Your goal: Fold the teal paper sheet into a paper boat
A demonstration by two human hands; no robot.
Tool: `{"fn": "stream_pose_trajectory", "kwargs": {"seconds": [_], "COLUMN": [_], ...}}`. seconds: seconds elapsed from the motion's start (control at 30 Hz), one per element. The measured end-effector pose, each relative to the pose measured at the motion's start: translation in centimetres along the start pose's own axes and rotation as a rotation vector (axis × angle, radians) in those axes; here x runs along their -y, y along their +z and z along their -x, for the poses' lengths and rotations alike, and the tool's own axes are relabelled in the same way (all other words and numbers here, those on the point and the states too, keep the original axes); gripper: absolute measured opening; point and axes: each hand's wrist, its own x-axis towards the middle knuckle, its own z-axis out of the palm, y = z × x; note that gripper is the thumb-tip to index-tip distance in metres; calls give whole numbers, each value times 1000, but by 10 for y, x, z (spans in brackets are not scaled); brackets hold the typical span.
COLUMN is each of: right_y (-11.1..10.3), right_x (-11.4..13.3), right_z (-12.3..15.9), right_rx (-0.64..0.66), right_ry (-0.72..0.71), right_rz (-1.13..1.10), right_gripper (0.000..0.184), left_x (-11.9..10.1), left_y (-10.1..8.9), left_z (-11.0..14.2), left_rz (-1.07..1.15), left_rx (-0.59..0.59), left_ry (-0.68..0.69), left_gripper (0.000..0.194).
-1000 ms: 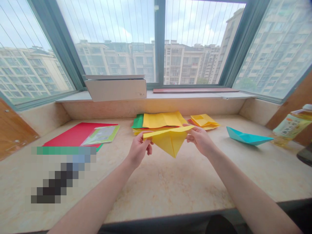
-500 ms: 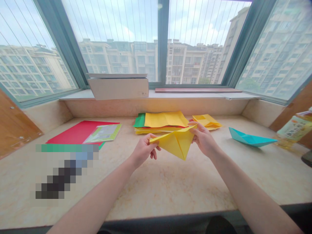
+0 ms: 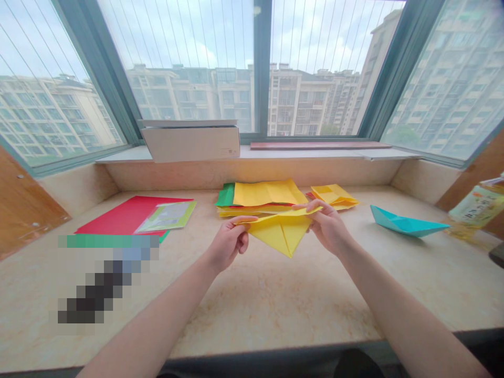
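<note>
Both hands hold a folded yellow paper (image 3: pixel 280 230) up above the counter, its point hanging down toward me. My left hand (image 3: pixel 230 242) pinches its left corner between thumb and forefinger, the other fingers curled in. At the opposite corner my right hand (image 3: pixel 326 227) grips the paper, thumb in front and fingers along the top edge. A crease runs down the middle of the hanging triangle. Behind it lies a stack of coloured paper (image 3: pixel 265 193), yellow and green with some red. A folded blue paper boat (image 3: pixel 407 223) rests to the right.
Folded yellow paper pieces (image 3: pixel 334 194) lie right of the stack. Red paper (image 3: pixel 114 215) and a clear packet (image 3: pixel 168 215) are on the left, near a blurred-out patch. A white box (image 3: pixel 192 143) stands on the sill; a bottle (image 3: pixel 482 202) is at the right edge.
The yellow paper's hanging point has shifted slightly left. My left forefinger now lies straighter along the top edge, and my right hand has dipped a little.
</note>
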Motion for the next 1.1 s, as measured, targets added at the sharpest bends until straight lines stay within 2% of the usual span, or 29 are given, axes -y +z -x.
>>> {"fn": "stream_pose_trajectory", "kwargs": {"seconds": [0.17, 0.4, 0.6, 0.7, 0.8, 0.87, 0.97, 1.1], "right_y": [0, -9, -15, -19, -23, -24, -23, -21], "right_x": [2, -3, -7, -11, -16, -18, -17, -13], "right_z": [1, -7, -12, -15, -19, -21, -20, -17], "right_rx": [17, -107, -114, -118, -140, -159, -148, -104], "right_ry": [-23, -53, 33, 69, 102, 112, 126, 143], "right_rz": [-56, -99, -207, -257, -289, -301, -295, -270], "right_gripper": [13, 11, 13, 16, 18, 19, 18, 15], "left_x": [-2, -4, 1, 3, 7, 9, 11, 11], "left_y": [0, 0, -1, 3, 5, 6, 7, 6], "left_z": [3, 7, 10, 9, 6, 6, 6, 7], "left_rz": [145, 273, 183, 56, -84, -154, -219, -274], "left_rx": [82, 248, 337, 288, 258, 259, 232, 163], "left_ry": [-6, 90, 145, 298, 518, 598, 623, 556], "left_gripper": [34, 46, 62, 66, 57, 43, 22, 24]}}
